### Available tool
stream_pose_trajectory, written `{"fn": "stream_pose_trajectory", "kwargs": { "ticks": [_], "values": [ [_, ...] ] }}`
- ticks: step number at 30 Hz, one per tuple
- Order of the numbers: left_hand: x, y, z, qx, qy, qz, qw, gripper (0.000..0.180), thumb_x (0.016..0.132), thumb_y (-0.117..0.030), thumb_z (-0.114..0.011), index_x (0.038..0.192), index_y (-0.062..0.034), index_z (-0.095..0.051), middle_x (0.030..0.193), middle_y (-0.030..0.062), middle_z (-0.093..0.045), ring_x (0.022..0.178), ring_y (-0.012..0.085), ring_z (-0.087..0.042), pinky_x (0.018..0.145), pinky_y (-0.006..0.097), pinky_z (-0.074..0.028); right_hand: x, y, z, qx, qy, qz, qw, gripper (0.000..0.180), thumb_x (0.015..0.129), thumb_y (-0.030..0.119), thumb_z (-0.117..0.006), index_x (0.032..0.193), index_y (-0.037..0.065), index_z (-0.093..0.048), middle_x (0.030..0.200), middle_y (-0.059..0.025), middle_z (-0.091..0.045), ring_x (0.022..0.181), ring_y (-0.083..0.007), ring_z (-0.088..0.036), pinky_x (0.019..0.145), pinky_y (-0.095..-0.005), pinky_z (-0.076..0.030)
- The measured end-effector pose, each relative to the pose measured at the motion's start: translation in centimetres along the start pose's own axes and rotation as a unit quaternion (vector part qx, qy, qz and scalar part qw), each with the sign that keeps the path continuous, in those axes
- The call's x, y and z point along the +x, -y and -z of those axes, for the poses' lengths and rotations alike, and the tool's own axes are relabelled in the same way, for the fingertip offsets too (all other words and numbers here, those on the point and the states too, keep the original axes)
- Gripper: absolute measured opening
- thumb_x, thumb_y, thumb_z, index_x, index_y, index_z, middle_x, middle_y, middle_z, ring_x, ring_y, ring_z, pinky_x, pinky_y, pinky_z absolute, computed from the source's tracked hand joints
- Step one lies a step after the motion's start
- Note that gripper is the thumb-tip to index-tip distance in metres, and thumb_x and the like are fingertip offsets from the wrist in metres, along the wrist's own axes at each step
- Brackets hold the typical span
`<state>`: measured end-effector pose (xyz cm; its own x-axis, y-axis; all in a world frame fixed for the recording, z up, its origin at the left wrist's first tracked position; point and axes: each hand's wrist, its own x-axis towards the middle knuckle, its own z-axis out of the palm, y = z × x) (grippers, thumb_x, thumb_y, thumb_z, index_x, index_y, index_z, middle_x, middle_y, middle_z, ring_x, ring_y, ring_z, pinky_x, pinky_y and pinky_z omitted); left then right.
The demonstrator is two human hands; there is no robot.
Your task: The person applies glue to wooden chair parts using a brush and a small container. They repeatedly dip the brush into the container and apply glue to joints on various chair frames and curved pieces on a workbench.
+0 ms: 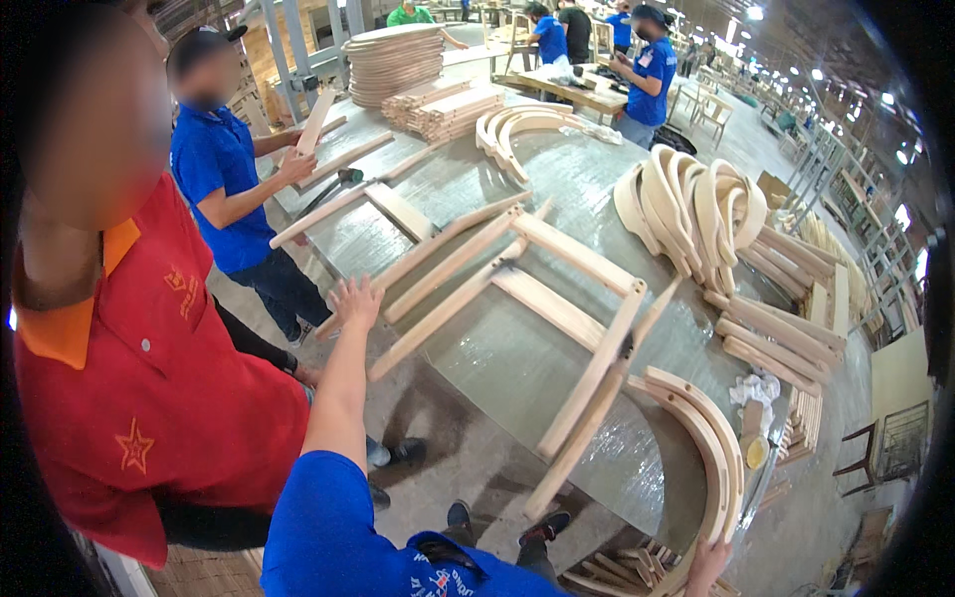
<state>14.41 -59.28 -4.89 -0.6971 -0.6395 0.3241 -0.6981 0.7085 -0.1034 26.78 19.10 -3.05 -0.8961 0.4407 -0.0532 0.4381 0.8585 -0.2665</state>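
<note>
My left hand (355,303) reaches out with its fingers spread, over the leg end of a pale wooden chair frame (565,247). Whether the palm presses on the leg cannot be made out. This frame lies on its side on the wrapped tabletop, legs jutting past the near edge. At the lower right, my right hand (708,564) grips the near end of a curved wooden chair rail (718,453), its fingers partly hidden. That rail lies against another of the same bend at the table's right corner.
The table (537,393) carries stacked bent wood parts (691,209), more curved rails (517,129), slats (443,107) and another chair frame (786,308). A person in red (189,398) stands close on my left; a blue-shirted co-worker (224,179) holds a wooden piece beyond.
</note>
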Motion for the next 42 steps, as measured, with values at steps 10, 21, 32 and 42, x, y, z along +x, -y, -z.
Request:
{"fn": "stream_pose_trajectory", "kwargs": {
  "ticks": [10,21,32,42],
  "values": [
    [2.0,4.7,-4.2,-0.067,0.089,-0.036,0.993,0.043,0.091,-0.048,-0.041,0.127,-0.0253,-0.038,0.095,0.0164,-0.057,0.088,0.0363,-0.061,0.071,0.051,-0.048,-0.7,0.2,-0.8,-0.097,-0.103,0.055,0.988,0.053,0.082,0.028,-0.058,0.123,-0.003,-0.049,0.108,-0.0305,-0.048,0.103,-0.0438,-0.049,0.087,-0.0448,-0.04],
    [2.8,0.5,-0.5,-0.073,0.113,0.099,0.986,0.045,0.09,-0.046,-0.041,0.13,-0.0263,-0.04,0.122,0.0205,-0.047,0.116,0.0394,-0.044,0.091,0.056,-0.037,0.6,-0.7,-1.8,-0.051,-0.039,0.007,0.998,0.054,0.081,0.026,-0.058,0.126,0.0,-0.046,0.109,-0.0259,-0.046,0.104,-0.0416,-0.048,0.088,-0.0451,-0.039],
    [-2.9,-10.5,1.4,-0.12,0.099,-0.153,0.976,0.058,0.074,-0.06,-0.056,0.1,-0.0089,-0.065,0.145,0.0172,-0.022,0.131,0.0412,-0.021,0.104,0.058,-0.018,1.0,-2.6,-1.7,-0.064,-0.05,0.044,0.996,0.056,0.077,0.024,-0.062,0.127,0.006,-0.047,0.101,-0.022,-0.047,0.093,-0.0415,-0.052,0.079,-0.0464,-0.043],
    [-2.0,-8.3,0.8,-0.13,0.148,-0.08,0.977,0.055,0.075,-0.059,-0.055,0.103,-0.0134,-0.066,0.143,0.012,-0.028,0.124,0.0391,-0.033,0.1,0.054,-0.028,1.3,-3.9,-1.8,-0.086,-0.022,0.04,0.995,0.056,0.081,0.029,-0.057,0.131,0.007,-0.044,0.102,-0.0222,-0.047,0.094,-0.0406,-0.053,0.081,-0.0475,-0.043]
  ]
}}
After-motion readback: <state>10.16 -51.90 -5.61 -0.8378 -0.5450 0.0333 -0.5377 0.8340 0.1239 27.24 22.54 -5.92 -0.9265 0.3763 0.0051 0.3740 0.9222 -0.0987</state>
